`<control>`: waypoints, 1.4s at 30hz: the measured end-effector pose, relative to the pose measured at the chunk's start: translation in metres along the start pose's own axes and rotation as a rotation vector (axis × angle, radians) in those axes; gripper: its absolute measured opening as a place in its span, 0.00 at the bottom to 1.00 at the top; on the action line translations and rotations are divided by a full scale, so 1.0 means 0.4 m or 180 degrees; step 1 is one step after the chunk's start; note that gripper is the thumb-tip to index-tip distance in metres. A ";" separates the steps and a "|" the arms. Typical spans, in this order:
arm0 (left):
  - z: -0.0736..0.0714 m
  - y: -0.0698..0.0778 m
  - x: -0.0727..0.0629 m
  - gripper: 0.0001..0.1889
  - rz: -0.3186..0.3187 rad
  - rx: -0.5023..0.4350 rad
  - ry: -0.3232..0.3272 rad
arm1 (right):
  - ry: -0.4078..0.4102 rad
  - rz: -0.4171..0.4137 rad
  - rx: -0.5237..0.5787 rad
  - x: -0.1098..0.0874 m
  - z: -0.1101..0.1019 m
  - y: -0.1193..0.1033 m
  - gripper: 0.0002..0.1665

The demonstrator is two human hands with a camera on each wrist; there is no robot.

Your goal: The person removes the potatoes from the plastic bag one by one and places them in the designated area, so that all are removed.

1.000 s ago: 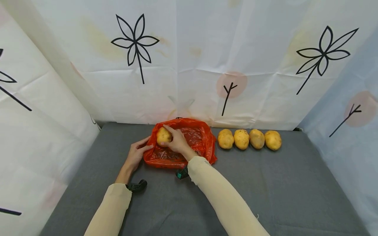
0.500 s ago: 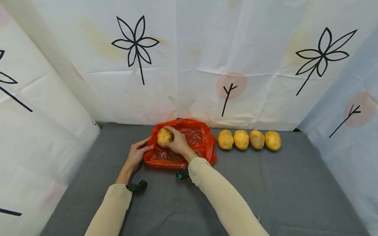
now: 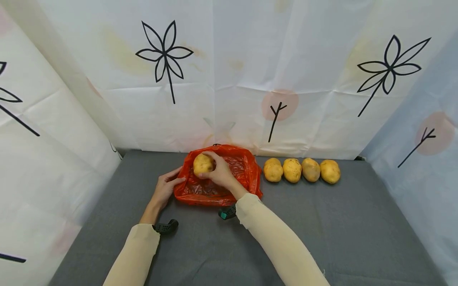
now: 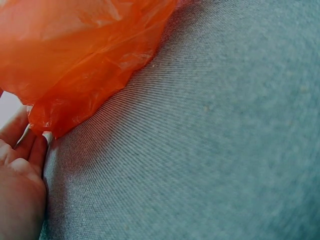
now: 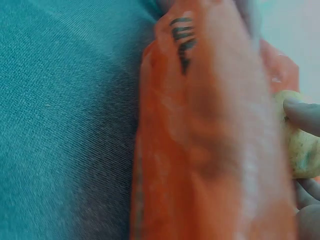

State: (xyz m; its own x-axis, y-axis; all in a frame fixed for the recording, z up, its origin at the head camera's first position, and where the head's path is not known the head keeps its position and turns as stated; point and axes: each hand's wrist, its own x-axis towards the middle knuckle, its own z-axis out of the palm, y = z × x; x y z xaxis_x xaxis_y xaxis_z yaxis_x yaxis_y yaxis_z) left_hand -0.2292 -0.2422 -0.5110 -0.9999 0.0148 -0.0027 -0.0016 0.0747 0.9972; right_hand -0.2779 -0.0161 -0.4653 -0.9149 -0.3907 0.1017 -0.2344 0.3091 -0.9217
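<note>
A potato [image 3: 202, 165] is gripped between the thumb and fingers of my right hand [image 3: 222, 173], over the left part of an open red plastic bag [image 3: 205, 198]. In the right wrist view the bag's blurred side covers much of the picture, and the held potato [image 5: 302, 145] shows at the right edge with the thumb on it. My left hand [image 3: 165, 188] holds the bag's left edge. The left wrist view shows that hand's fingers [image 4: 37, 150] against the outside of the bag [image 4: 80, 65].
Several potatoes [image 3: 292, 170] stand in a row just right of the bag. Grey cloth [image 3: 322, 230] covers the table. A white printed curtain [image 3: 236, 119] hangs right behind the bag, with more curtain at both sides.
My right hand has drawn the potato slightly to the right, away from the bag's left wall. The left hand and the row of potatoes stay put.
</note>
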 end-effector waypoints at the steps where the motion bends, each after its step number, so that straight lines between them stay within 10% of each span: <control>1: 0.000 0.000 0.000 0.27 -0.0001 -0.0004 0.0005 | -0.0004 -0.0018 0.0020 -0.002 -0.006 -0.001 0.42; 42: -0.003 -0.001 0.002 0.28 -0.0071 -0.0043 -0.0029 | -0.0084 -0.0641 0.0399 -0.160 -0.273 -0.063 0.46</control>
State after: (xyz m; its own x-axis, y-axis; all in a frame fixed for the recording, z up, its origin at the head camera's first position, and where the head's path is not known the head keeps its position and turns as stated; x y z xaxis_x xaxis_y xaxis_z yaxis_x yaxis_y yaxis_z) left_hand -0.2299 -0.2436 -0.5112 -0.9994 0.0224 -0.0255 -0.0240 0.0618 0.9978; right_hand -0.2495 0.0959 -0.4077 -0.8445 -0.4565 0.2799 -0.3672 0.1133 -0.9232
